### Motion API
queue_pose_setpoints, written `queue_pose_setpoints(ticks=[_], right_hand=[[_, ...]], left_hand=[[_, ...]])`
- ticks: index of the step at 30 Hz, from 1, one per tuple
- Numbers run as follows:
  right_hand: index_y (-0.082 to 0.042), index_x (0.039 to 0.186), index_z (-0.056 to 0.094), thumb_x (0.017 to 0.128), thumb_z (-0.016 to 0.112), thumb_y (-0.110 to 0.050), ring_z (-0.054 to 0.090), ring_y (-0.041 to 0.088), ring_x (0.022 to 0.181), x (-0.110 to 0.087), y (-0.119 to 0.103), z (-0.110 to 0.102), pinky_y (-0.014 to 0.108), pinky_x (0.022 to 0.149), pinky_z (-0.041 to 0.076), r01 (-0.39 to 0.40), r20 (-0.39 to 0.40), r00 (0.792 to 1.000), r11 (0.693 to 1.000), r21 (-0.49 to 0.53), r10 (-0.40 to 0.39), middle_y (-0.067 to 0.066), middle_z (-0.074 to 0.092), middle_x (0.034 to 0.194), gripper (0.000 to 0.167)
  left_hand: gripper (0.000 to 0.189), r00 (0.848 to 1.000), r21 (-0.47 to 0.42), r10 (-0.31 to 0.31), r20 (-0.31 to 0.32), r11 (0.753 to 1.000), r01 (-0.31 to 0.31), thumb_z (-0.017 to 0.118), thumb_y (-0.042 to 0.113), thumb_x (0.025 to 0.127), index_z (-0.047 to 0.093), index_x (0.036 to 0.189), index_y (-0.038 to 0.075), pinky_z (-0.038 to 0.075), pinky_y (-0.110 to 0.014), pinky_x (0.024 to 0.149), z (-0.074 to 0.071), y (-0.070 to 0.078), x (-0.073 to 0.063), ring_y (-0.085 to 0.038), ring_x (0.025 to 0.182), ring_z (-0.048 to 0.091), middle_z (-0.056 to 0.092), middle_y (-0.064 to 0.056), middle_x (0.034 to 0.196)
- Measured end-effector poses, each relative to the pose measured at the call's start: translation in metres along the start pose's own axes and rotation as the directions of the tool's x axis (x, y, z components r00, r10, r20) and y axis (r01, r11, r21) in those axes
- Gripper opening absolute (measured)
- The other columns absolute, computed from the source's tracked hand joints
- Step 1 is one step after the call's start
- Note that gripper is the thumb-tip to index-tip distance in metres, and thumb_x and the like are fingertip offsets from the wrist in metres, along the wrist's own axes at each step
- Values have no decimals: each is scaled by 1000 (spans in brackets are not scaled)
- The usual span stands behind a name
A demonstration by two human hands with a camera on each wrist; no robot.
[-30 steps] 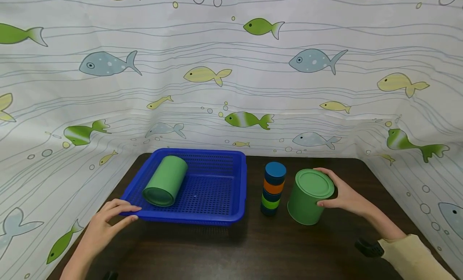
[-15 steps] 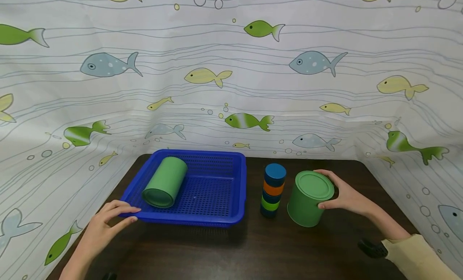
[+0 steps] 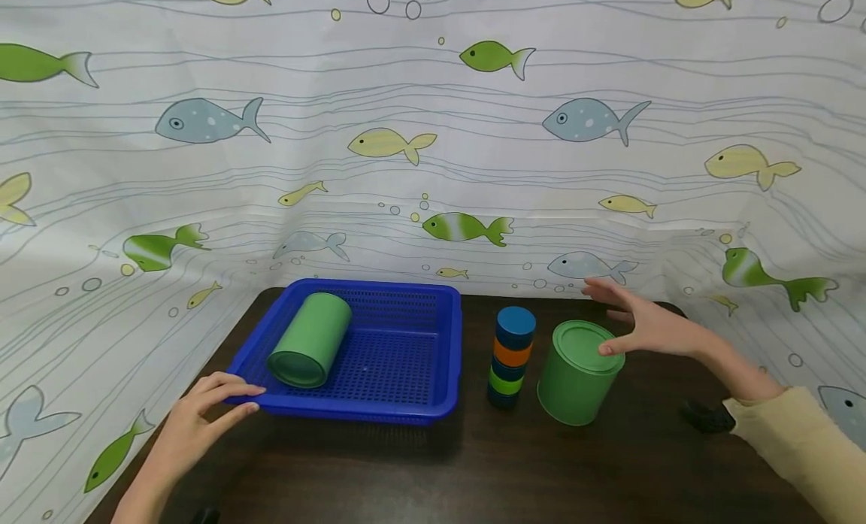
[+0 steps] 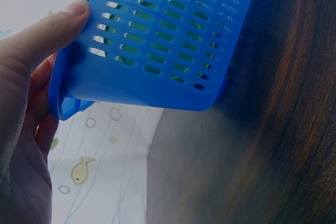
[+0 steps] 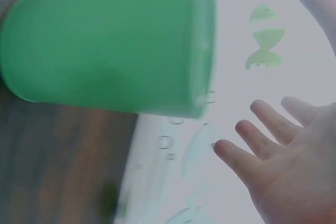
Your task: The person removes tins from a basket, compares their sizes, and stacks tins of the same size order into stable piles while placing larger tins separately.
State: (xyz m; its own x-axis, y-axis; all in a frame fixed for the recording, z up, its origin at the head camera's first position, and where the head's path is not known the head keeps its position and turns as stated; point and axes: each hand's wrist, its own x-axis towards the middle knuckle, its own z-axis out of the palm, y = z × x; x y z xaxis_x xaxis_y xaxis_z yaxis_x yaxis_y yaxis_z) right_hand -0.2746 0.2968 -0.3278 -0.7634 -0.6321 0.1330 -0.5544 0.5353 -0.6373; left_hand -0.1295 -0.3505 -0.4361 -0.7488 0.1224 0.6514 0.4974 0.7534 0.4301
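Note:
My left hand (image 3: 192,422) pinches the near left corner of a blue plastic basket (image 3: 352,411). In the left wrist view the thumb lies on the outside of the basket wall (image 4: 152,85) and the fingers are behind the rim. Above and right of an upright green canister (image 3: 575,392), my right hand (image 3: 656,328) has its fingers spread and holds nothing. The right wrist view has a gap between the hand (image 5: 294,166) and the canister (image 5: 110,45). A second green canister (image 3: 314,336) lies on its side inside the basket, at its left.
Between basket and upright canister stands a stack of round pieces (image 3: 512,355) in dark blue, orange and lime green. Everything is on a dark wooden table (image 3: 419,479). A white fish-printed sheet (image 3: 433,178) rises behind and at both sides.
My right hand has let go of the upright canister and risen up from it. That canister stays where it was. The left hand and basket have not moved.

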Motion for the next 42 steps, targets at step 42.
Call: queue_pose_setpoints(ticks=[42], right_hand=[[-32, 159, 11, 76, 85, -42, 10, 29, 155, 236, -206, 50, 55, 123, 17, 359, 472, 880, 734, -577, -59, 1, 16, 167, 112]], left_hand=[[41, 998, -49, -8, -55, 999, 6, 83, -13, 65, 77, 97, 11, 25, -14, 92, -9, -9, -2, 4, 108, 43, 62, 5, 103]])
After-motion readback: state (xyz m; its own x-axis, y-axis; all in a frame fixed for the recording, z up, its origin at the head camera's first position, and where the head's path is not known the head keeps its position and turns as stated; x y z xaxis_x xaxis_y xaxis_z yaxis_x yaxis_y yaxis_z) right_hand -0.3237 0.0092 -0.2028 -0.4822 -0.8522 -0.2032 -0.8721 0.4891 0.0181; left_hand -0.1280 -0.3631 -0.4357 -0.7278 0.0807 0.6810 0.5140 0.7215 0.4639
